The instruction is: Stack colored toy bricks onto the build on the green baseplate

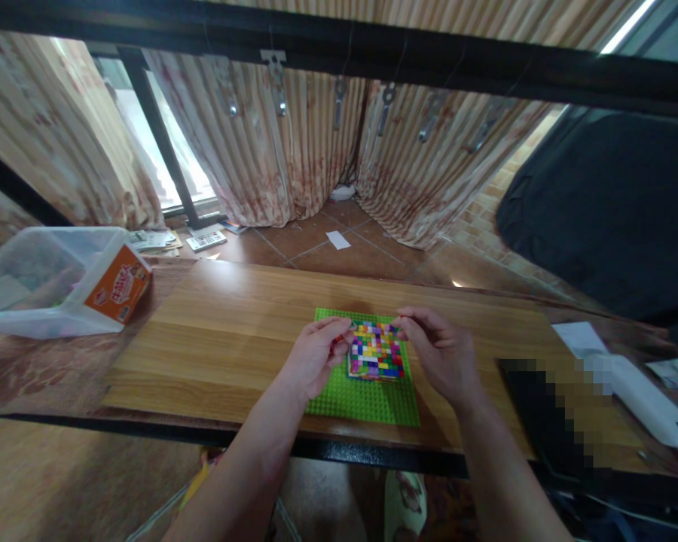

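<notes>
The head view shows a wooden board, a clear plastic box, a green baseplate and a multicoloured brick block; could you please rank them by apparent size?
1. Wooden board
2. Clear plastic box, cut off by the left edge
3. Green baseplate, partly covered
4. Multicoloured brick block, on the baseplate

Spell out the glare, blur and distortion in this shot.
Head view: window glass at left washes out nearly white; head view: glare pales the far left of the wooden board; head view: blocky pixelation covers part of the dark flat object at right; head view: detail at the fingertips of the left hand and right hand is too soft to make out.
</notes>
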### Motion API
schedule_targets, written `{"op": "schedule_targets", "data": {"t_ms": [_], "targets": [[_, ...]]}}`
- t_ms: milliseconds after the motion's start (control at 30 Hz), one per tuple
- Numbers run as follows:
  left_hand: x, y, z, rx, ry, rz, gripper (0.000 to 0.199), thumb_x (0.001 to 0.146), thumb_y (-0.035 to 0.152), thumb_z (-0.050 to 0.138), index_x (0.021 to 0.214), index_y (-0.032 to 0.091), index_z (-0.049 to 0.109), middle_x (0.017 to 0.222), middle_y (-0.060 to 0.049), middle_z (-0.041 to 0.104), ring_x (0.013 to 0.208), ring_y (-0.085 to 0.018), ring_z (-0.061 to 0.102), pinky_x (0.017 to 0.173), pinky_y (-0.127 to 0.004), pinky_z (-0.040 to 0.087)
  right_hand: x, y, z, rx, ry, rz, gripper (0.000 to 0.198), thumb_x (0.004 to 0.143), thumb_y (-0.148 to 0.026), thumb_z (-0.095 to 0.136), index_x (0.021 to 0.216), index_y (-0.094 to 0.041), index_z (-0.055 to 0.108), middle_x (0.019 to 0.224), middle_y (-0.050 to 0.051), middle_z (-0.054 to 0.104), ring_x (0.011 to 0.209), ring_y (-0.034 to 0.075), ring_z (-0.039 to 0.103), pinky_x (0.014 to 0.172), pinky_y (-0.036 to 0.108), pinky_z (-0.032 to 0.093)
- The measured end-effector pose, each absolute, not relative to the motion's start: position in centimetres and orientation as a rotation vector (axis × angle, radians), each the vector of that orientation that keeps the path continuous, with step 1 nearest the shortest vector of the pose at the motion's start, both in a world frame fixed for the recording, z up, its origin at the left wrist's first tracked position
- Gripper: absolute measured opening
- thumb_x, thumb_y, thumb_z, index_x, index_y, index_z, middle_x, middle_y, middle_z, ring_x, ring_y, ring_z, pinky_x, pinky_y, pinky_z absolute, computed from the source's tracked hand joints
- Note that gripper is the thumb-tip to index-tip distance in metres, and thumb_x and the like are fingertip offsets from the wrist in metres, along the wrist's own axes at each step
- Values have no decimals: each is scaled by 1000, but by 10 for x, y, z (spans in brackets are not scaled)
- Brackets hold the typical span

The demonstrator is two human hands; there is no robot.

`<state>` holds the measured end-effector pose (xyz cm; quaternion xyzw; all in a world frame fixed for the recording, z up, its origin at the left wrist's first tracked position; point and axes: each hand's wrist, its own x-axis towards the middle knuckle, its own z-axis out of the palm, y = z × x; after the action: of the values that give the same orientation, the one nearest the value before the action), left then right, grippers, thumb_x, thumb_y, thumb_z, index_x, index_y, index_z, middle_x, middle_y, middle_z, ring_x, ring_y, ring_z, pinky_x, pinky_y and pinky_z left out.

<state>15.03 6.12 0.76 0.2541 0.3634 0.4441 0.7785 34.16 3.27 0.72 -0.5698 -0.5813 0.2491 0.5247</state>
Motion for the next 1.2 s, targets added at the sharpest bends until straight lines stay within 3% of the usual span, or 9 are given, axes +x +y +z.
{"op": "schedule_targets", "data": {"t_ms": [200, 333, 433, 633, 900, 1067, 1200], "targets": [[151, 61, 6, 568, 813, 957, 23, 63, 24, 78, 69, 12, 59, 61, 2, 55, 43, -1, 34, 39, -16, 12, 353, 37, 0, -1472, -1591, 502, 21, 92, -38, 57, 96, -22, 71, 95, 7, 76, 91, 23, 70, 85, 40, 52], [151, 61, 5, 584, 821, 955, 25, 63, 26, 79, 68, 12, 59, 61, 2, 55, 43, -1, 33, 38, -16, 11, 354, 41, -11, -1410, -1591, 489, 16, 88, -37, 63, 90, -25, 74, 112, 7, 72, 110, 25, 64, 102, 48, 43], [151, 61, 5, 595, 829, 959, 26, 63, 28, 80, 68, 12, 59, 62, 2, 55, 43, -1, 33, 39, -17, 11, 354, 44, -24, -1373, -1437, 645, 15, 80, -40, 71, 84, -26, 77, 124, 7, 67, 118, 27, 60, 105, 50, 41], [151, 62, 5, 603, 838, 959, 28, 63, 29, 81, 67, 12, 59, 61, 3, 54, 42, 0, 32, 38, -17, 10, 347, 46, -42, -1327, -1105, 993, 21, 67, -42, 83, 82, -27, 80, 124, 8, 67, 123, 28, 57, 102, 48, 45], [150, 62, 6, 626, 853, 962, 28, 63, 31, 80, 66, 12, 60, 61, 2, 55, 42, 0, 33, 39, -18, 10, 338, 48, -45, -1257, -886, 1087, 22, 59, -34, 88, 76, -25, 78, 110, 4, 74, 107, 24, 66, 95, 41, 50], [149, 62, 6, 626, 861, 962, 27, 64, 30, 80, 67, 12, 60, 62, 2, 56, 43, -1, 34, 39, -18, 10, 333, 47, -43, -1240, -819, 1132, 27, 60, -34, 87, 83, -24, 77, 89, 2, 77, 74, 17, 68, 70, 33, 57], [149, 61, 5, 618, 863, 956, 27, 64, 30, 80, 67, 12, 60, 61, 2, 55, 42, -1, 34, 39, -18, 11, 331, 46, -39, -1241, -793, 1165, 30, 58, -33, 88, 84, -23, 77, 78, 0, 75, 64, 15, 65, 61, 29, 56]]}}
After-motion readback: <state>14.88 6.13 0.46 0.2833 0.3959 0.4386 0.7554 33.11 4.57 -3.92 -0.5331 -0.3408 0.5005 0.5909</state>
